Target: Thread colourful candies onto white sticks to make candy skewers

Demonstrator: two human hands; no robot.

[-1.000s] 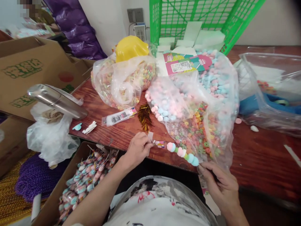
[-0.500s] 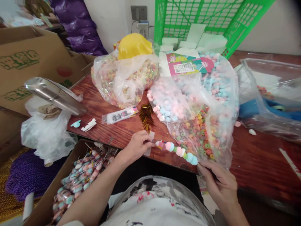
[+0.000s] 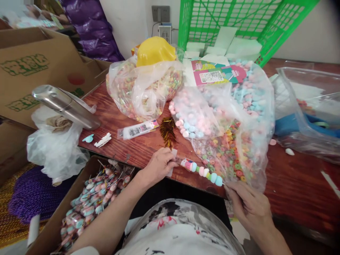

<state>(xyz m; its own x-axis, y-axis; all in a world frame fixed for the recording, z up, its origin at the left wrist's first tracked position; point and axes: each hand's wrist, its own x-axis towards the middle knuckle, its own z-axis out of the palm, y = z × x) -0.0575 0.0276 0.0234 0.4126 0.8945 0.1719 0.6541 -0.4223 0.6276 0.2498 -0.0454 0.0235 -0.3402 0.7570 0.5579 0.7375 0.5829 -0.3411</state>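
Note:
A candy skewer (image 3: 204, 172) of pink, blue, white and green pieces is stretched between my two hands above the table's front edge. It slants down to the right, and a printed clear wrapper covers its left end. My left hand (image 3: 160, 164) is closed in a pinch at the wrapper's end. My right hand (image 3: 249, 203) pinches the thin stick at the lower right end. Just beyond my left hand lies a bundle of gold twist ties (image 3: 168, 131). A printed clear sleeve (image 3: 138, 129) rests flat to its left.
Bags of pink and blue candies (image 3: 195, 113) and ring candies (image 3: 145, 88) fill the table's middle. A green crate (image 3: 225, 17) stands behind. At left are a steel flask (image 3: 66, 106) and a carton of finished skewers (image 3: 92, 198). A clear bin (image 3: 305, 106) sits right.
The view has shifted slightly, so things appear a little farther right. The wrapper's printed end now faces up more clearly. Both hands keep their hold on the candy skewer.

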